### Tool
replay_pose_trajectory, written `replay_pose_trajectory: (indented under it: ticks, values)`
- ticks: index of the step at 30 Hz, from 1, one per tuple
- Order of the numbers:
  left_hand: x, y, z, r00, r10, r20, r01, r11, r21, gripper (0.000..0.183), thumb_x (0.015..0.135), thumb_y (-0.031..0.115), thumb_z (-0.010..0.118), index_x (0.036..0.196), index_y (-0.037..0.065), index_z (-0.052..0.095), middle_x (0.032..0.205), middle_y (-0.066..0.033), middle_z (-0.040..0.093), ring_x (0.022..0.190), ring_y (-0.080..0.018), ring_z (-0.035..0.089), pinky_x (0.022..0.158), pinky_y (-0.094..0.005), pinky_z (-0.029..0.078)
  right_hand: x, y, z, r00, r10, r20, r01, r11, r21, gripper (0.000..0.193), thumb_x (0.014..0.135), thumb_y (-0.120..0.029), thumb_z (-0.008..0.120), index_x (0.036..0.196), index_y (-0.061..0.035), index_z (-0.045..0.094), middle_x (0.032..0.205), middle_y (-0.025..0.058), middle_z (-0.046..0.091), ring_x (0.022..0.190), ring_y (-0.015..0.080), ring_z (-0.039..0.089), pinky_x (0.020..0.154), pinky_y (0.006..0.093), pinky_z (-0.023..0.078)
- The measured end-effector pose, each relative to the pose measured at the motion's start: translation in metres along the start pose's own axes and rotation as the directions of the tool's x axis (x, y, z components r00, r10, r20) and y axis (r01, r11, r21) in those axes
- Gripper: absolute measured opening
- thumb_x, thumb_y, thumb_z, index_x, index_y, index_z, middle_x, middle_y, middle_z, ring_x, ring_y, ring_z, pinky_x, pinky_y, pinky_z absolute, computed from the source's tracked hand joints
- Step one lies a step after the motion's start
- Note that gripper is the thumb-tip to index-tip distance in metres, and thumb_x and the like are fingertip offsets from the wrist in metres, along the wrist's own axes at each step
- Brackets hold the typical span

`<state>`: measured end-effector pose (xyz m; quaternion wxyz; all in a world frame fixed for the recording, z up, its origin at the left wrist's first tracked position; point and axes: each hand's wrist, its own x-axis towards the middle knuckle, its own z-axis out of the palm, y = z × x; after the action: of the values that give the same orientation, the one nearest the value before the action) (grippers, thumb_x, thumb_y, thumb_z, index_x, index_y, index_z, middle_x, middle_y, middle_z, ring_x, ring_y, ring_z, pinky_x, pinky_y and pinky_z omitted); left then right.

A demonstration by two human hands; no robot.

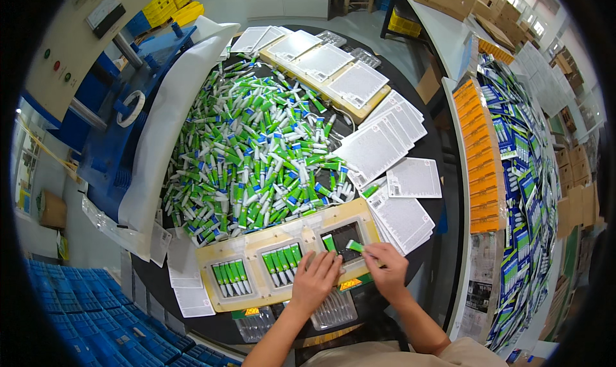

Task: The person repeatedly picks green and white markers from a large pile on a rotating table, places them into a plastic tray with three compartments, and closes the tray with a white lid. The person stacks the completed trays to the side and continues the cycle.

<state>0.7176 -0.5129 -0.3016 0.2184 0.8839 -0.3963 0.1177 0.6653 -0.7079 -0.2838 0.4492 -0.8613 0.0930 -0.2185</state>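
Green tubes crowd a black table near blue crates.

Overhead access to the right compartment of the yellowish tray was open. The left hand obstructed its near-left corner; the right hand, with a tube at its fingertips, obstructed its right side. Heaped tubes blocked low passage beyond. A curved white sheet walled the left.

Tubes — green, white, blue; fixture — pale yellow; blue crates.
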Motion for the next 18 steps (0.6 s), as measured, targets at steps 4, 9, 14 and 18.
replay_pose_trajectory:
  ticks: [4, 9, 14, 18]
  values:
    - [-0.001, 0.007, -0.001, 0.999, -0.032, 0.006, 0.032, 0.999, 0.026, 0.043, 0.088, 0.039, 0.074, 0.115, 0.006, 0.070, 0.121, -0.0075, 0.069, 0.117, -0.0226, 0.062, 0.108, -0.0488, 0.043, -0.001, 0.005, 0.033, 0.977, -0.209, 0.054, 0.214, 0.968, -0.131, 0.020, 0.083, -0.001, 0.076, 0.103, 0.0019, 0.072, 0.100, 0.0138, 0.070, 0.086, 0.0307, 0.070, 0.072, 0.0363, 0.057]
    - [-0.002, 0.011, -0.009, 0.996, -0.076, 0.037, 0.076, 0.997, 0.019, 0.037, 0.087, 0.024, 0.076, 0.116, 0.004, 0.068, 0.122, -0.0090, 0.069, 0.118, -0.0236, 0.062, 0.109, -0.0500, 0.042, 0.011, -0.005, 0.041, 0.953, -0.276, 0.123, 0.294, 0.943, -0.155, 0.016, 0.085, -0.005, 0.072, 0.101, -0.0014, 0.072, 0.101, 0.0117, 0.069, 0.090, 0.0312, 0.066, 0.077, 0.0400, 0.055]
    - [0.034, -0.017, -0.009, 0.966, -0.197, -0.169, 0.174, 0.975, -0.138, 0.028, 0.088, 0.023, 0.074, 0.108, 0.004, 0.067, 0.111, -0.0117, 0.070, 0.102, -0.0286, 0.066, 0.097, -0.0462, 0.047, 0.091, 0.012, 0.044, 0.968, -0.251, -0.002, 0.234, 0.905, -0.355, 0.012, 0.086, -0.014, 0.073, 0.095, -0.0060, 0.071, 0.094, 0.0094, 0.069, 0.085, 0.0319, 0.062, 0.074, 0.0442, 0.051]
    - [0.119, -0.081, 0.019, 0.862, -0.459, -0.216, 0.458, 0.887, -0.057, 0.030, 0.087, 0.028, 0.077, 0.102, 0.004, 0.069, 0.092, -0.0115, 0.066, 0.084, -0.0330, 0.065, 0.074, -0.0452, 0.051, 0.148, 0.025, 0.079, 0.907, 0.138, 0.399, 0.113, 0.832, -0.543, 0.016, 0.085, -0.019, 0.075, 0.094, -0.0065, 0.074, 0.087, 0.0107, 0.068, 0.081, 0.0335, 0.065, 0.071, 0.0462, 0.051]
